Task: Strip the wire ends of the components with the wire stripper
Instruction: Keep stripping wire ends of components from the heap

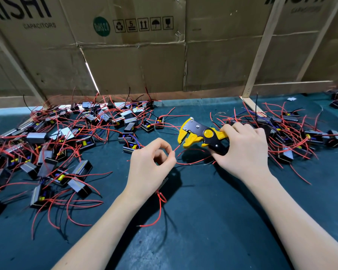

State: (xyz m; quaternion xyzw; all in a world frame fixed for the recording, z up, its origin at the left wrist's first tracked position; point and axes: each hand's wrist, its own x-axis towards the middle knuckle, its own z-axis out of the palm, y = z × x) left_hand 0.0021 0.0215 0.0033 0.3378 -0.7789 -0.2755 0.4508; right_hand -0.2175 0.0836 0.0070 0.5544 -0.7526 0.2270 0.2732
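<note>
My right hand (242, 151) grips the handles of a yellow and black wire stripper (198, 134), its jaws open and pointing left. Between thumb and forefinger my left hand (150, 166) pinches a thin red wire (177, 148), whose tip reaches the stripper's jaws. Under my left wrist hangs a small black component (165, 181), mostly hidden, with more red wires (160, 211) trailing down over the dark green table (203, 221).
A large heap of black components with red wires (53, 145) covers the table's left and back. A second heap (293, 133) lies at the right behind my right hand. Cardboard boxes (137, 61) and wooden slats (261, 47) wall off the back.
</note>
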